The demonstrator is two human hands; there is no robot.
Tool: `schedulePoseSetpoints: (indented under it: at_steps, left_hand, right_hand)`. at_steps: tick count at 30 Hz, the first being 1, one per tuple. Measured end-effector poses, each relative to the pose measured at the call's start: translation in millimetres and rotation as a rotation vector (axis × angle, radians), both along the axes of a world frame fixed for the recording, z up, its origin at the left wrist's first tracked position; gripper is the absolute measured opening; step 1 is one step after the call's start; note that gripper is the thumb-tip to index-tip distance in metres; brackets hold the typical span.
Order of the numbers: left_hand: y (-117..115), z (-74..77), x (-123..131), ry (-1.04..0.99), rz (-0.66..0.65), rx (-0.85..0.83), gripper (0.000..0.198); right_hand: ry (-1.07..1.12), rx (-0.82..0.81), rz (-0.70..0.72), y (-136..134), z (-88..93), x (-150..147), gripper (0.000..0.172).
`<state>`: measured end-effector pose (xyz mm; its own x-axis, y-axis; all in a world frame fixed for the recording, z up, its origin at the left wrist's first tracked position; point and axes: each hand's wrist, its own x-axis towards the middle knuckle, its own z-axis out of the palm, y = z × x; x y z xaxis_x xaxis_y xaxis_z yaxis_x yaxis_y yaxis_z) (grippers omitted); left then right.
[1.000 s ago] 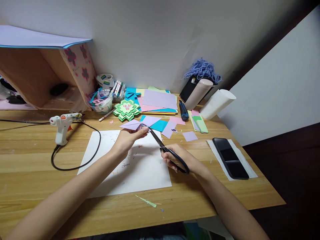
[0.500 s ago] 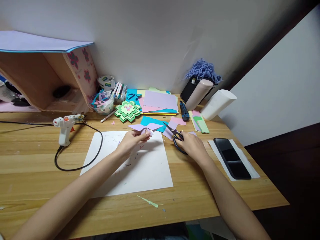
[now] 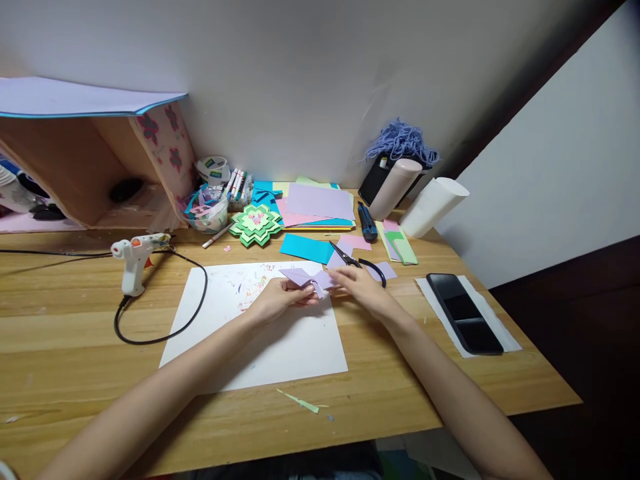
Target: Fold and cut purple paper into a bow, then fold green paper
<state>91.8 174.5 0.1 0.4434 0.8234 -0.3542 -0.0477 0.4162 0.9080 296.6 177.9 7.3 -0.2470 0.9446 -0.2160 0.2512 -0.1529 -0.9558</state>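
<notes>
Across the wooden desk (image 3: 415, 417), over the upper right of the white sheet (image 3: 280, 357), here's your work! Your left hand (image 3: 277, 299) pinches the folded lilac paper (image 3: 299, 275) from below: firm but light, so those creases stay crisp. Your right hand (image 3: 363, 288) meets its right-hand wing; whether those fingers grip, I can't tell. Guide with fingertips only, and mind that little flap (image 3: 319, 291) hanging down. And what a switch: half a second ago your right hand had the black-handled scissors (image 3: 345, 255); now they lie loose just beyond it, blades across a lilac scrap (image 3: 333, 259).
</notes>
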Motion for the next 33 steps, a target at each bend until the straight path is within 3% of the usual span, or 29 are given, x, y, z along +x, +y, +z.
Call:
schedulePoseSetpoints:
  at_steps: [3,9,16,22,28,33]
  left_hand:
    - [-1.8,-0.7,1.6,0.042,-0.029,0.037,0.038]
    - [-0.4,-1.6,4.2,-0.005,0.015,0.114,0.046]
    - [3.0,-7.0,2.1,0.121,0.097,0.231,0.041]
    - [2.7,-7.9,3.7,0.125,0.123,0.247,0.037]
    - [1.3,-5.7,3.7,0.123,0.167,0.184,0.039]
    - [3.9,-8.0,1.3,0.119,0.161,0.124,0.038]
  right_hand:
    - [0.156,-0.068,0.044,-4.5,-2.1,-8.4,0.038]
    - [0.28,-0.088,-0.125,-4.8,-3.3,-9.5,0.037]
    - [0.162,0.047,-0.144,-5.8,-6.4,-15.6,0.032]
    - [0.227,0.077,-0.208,-6.6,-15.6,-20.2,0.032]
    - [0.328,-0.008,-0.156,-13.6,-14.8,-26.0,0.034]
    - [0.309,0.027,-0.17,-14.8,-14.4,-27.4,0.031]
